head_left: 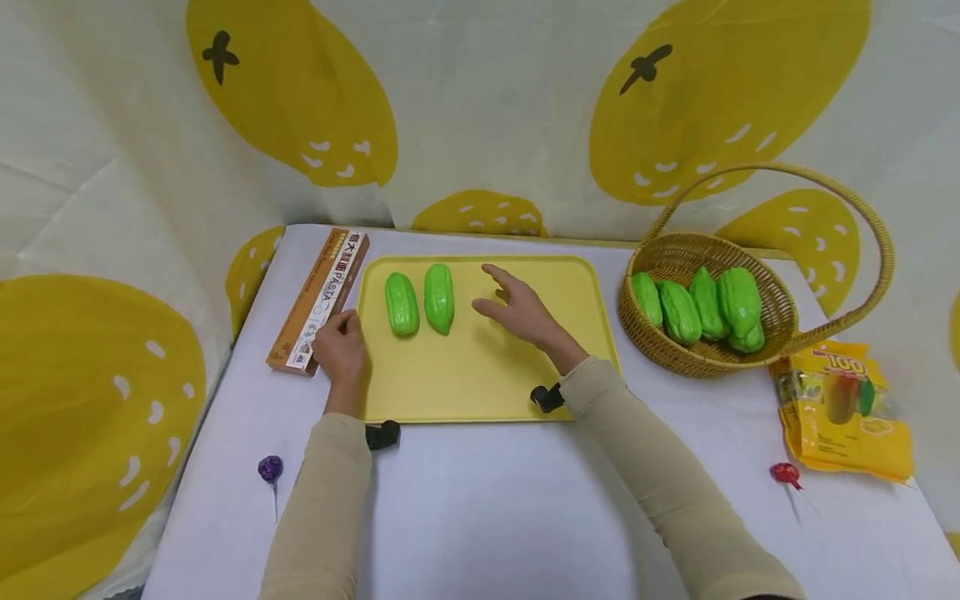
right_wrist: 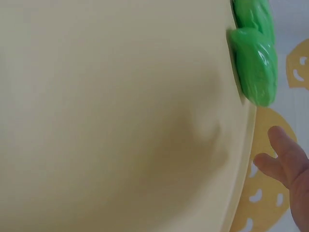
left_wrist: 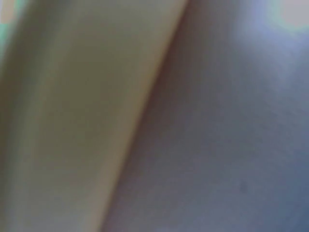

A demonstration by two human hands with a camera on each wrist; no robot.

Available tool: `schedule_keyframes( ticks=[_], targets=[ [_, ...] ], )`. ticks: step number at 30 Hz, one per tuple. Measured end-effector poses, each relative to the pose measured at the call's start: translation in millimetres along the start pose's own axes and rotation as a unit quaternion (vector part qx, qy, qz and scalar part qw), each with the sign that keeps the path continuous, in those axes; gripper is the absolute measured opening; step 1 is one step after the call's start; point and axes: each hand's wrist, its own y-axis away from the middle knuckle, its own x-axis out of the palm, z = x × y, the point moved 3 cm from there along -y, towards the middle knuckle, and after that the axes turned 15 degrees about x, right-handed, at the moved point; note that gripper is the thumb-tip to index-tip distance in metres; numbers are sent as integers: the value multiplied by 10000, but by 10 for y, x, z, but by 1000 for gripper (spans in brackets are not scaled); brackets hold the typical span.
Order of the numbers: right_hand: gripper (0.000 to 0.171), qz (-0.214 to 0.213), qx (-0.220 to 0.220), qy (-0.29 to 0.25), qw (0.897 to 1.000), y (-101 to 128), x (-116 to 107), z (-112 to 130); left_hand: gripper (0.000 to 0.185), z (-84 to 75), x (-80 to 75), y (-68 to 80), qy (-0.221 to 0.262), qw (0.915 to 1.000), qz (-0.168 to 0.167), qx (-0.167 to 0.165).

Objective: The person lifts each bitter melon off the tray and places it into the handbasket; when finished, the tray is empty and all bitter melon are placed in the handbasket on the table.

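Observation:
Two glossy green, ridged, long fruits, a left one (head_left: pixel 402 305) and a right one (head_left: pixel 438 298), lie side by side on the left part of a yellow tray (head_left: pixel 450 383). Just right of them, over the tray, hovers my right hand (head_left: pixel 521 312), empty, thumb and fingers spread. The right wrist view has its fingertips (right_wrist: pixel 277 137) apart from the nearer green fruit (right_wrist: pixel 258 67). My left hand (head_left: pixel 341 354), fingers loosely curled, is at the tray's left edge, beside a long pasta box (head_left: pixel 318 300). A blurred pale sleeve fills much of the left wrist view.
A handled wicker basket (head_left: pixel 667 358) with several similar green fruits stands right of the tray. Against its front right lies a yellow packet (head_left: pixel 847 417). A red lollipop (head_left: pixel 785 474) is at front right, a purple lollipop (head_left: pixel 270 468) at front left. Patterned cloth hangs behind.

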Motion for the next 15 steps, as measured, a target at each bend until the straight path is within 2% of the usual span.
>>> schedule_keyframes(
  ticks=[5, 15],
  targets=[
    [72, 94, 131, 46, 9999, -89, 149, 27, 27, -8, -1, -13, -77, 9998, -82, 147],
    [75, -41, 321, 385, 9987, -242, 356, 35, 27, 1, -6, -14, -71, 9999, -97, 49]
  ],
)
